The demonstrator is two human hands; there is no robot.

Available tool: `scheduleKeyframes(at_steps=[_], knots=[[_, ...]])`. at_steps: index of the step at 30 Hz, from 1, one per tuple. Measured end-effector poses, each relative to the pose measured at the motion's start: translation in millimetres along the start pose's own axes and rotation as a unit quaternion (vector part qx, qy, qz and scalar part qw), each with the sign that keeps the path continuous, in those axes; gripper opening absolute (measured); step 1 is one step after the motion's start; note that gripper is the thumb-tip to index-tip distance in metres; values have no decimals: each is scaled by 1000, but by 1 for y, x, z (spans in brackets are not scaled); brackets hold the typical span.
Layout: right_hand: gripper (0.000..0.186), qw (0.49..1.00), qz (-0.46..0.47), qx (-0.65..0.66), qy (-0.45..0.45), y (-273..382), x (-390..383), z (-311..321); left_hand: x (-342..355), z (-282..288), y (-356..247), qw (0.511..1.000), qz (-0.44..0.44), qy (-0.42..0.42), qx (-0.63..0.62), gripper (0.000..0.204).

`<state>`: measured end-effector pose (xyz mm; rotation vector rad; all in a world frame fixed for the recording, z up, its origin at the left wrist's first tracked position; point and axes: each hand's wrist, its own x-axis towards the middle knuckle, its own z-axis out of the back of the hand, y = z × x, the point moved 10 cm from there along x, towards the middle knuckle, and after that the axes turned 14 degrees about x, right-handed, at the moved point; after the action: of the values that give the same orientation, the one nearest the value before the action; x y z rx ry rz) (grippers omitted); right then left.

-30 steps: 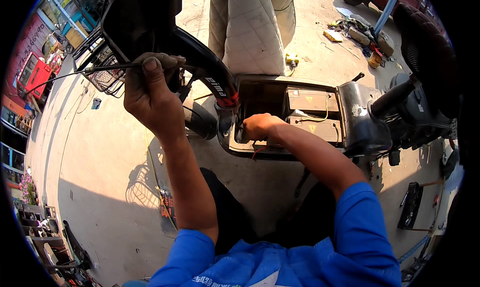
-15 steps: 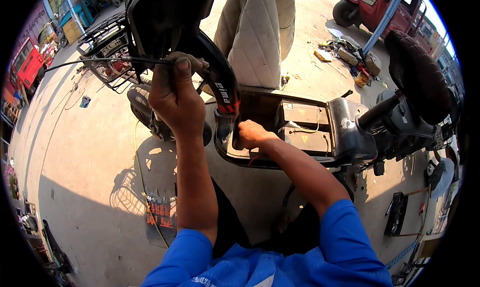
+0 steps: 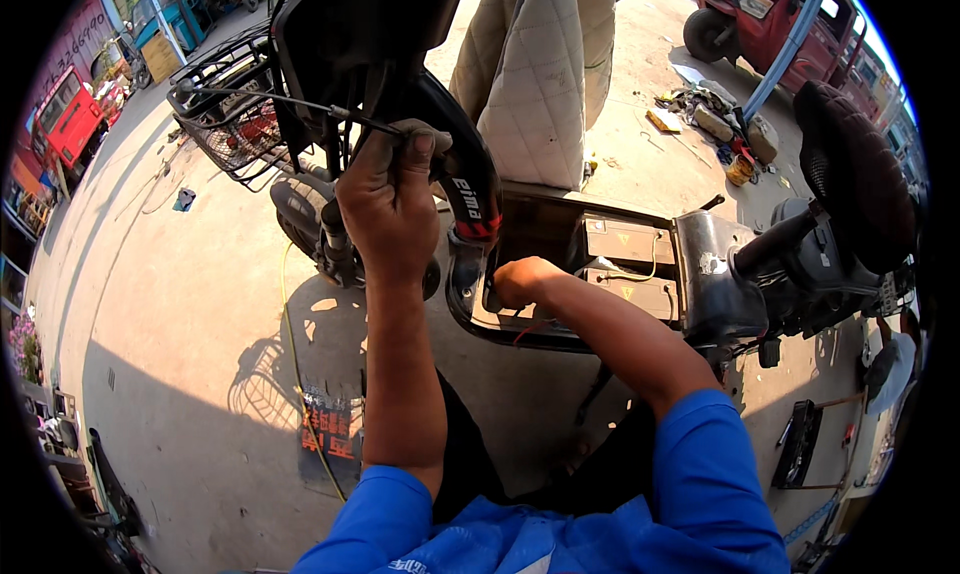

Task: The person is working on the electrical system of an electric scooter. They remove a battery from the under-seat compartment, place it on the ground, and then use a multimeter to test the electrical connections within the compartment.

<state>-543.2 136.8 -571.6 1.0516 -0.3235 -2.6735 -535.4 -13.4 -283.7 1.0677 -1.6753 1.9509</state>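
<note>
My left hand [image 3: 393,194] is raised beside the electric scooter's front column [image 3: 468,186], thumb and fingers pinched on a thin black cable [image 3: 368,123]. The cable runs left from my fingers, past a metal end fitting, towards the front basket. My right hand [image 3: 527,282] reaches down into the open floor compartment [image 3: 510,319] at the foot of the column. Its fingers are curled, and whatever they grip is hidden. Beside it in the compartment sit two brown batteries [image 3: 628,241] joined by a pale wire [image 3: 632,277]. A thin red wire [image 3: 535,331] shows near my right wrist.
A wire basket [image 3: 240,139] hangs at the scooter's front, and its dark seat [image 3: 858,154] rises at right. A quilted cover [image 3: 545,94] stands behind. On the ground lie a yellow-green hose [image 3: 292,334], a rubbish pile [image 3: 710,124] and an open tool case [image 3: 797,444].
The whole view has shifted, so the scooter sits slightly lower and further right. The cable's free stretch now slopes more across the basket. My right hand has turned further down into the compartment.
</note>
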Motion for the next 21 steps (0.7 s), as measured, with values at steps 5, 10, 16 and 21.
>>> scheduleKeyframes(at_steps=[5,10,16,21], knots=[[26,999,-24,-18,-30,-1,-5,2,0,9,-6,998,45,1,-46,9],[28,997,-11,-20,-71,-2,7,4,1,22,-23,992,-38,-54,-105,11],[30,979,-60,176,-86,-3,5,3,-1,22,-23,992,-35,-57,-107,11],[33,977,-36,168,-125,-4,-26,18,-5,17,-14,996,-15,-38,-78,10]])
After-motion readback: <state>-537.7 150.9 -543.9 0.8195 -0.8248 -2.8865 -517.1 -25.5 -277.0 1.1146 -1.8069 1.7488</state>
